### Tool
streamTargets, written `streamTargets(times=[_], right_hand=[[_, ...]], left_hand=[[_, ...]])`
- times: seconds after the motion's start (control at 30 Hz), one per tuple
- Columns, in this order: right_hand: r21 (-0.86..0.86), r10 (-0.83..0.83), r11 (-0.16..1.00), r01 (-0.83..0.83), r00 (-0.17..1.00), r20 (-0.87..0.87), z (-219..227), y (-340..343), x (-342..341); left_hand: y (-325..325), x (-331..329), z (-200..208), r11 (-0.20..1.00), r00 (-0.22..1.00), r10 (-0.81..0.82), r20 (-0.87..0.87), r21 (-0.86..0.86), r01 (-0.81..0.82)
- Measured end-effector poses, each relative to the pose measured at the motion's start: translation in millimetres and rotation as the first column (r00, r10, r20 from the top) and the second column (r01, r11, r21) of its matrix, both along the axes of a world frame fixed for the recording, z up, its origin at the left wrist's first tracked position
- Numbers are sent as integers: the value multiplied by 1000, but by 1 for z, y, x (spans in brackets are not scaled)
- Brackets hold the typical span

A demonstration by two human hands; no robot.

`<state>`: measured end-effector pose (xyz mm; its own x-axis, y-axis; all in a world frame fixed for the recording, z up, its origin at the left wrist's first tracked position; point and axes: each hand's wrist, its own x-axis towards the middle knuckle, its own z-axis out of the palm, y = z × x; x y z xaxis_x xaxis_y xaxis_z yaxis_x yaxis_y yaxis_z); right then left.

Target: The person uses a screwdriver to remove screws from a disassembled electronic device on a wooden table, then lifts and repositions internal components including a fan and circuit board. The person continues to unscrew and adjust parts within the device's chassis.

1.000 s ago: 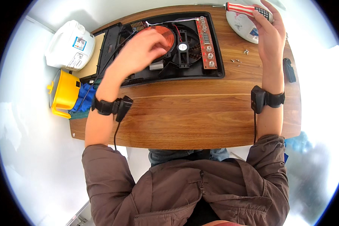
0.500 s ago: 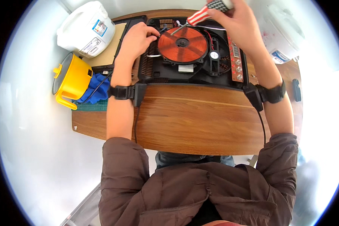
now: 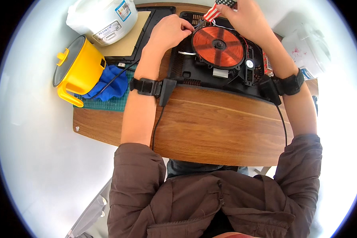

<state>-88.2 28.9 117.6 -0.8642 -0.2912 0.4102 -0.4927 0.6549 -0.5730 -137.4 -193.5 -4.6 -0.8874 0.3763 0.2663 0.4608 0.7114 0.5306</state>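
An opened induction cooker base (image 3: 200,81) lies on the table, with a round copper coil (image 3: 231,48) on top of its black housing. My right hand (image 3: 246,20) grips a screwdriver (image 3: 212,14) by its patterned red, white and dark handle. The shaft slants down to the left, its tip near the coil's upper left edge. My left hand (image 3: 171,31) is beside that tip, thumb and forefinger closed together. Whatever lies between those fingertips is too small to make out.
To the left, a yellow electric pot (image 3: 83,65) stands by a blue cloth (image 3: 114,85) on a green cutting mat (image 3: 103,105). A white plastic container (image 3: 103,22) rests on a brown board (image 3: 137,33). Another whitish container (image 3: 307,49) stands right. Cables run from my wrist straps.
The screwdriver tip has moved from above the coil to its upper left edge. My left fingertips have come close to the tip. The whole view has shifted, placing the cooker farther right.
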Motion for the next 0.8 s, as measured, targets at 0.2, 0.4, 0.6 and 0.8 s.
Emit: streamTargets(times=[0.2,0.4,0.6,0.8], right_hand=[[281,248,943,-180,942,-226,7,-5,-27],[510,214,858,-67,948,-236,32,-33,-40],[760,8,615,212,961,-275,42,-40,-57],[473,409,843,-256,876,-256,25,-28,-64]], left_hand=[[-1,-2,-2,998,995,-25,-93,-54,20],[0,-6,-7,999,992,-27,-124,-26,24],[-1,-8,-11,1000,997,-15,-74,-5,15],[-3,-9,-13,1000,998,-11,-58,24,12]])
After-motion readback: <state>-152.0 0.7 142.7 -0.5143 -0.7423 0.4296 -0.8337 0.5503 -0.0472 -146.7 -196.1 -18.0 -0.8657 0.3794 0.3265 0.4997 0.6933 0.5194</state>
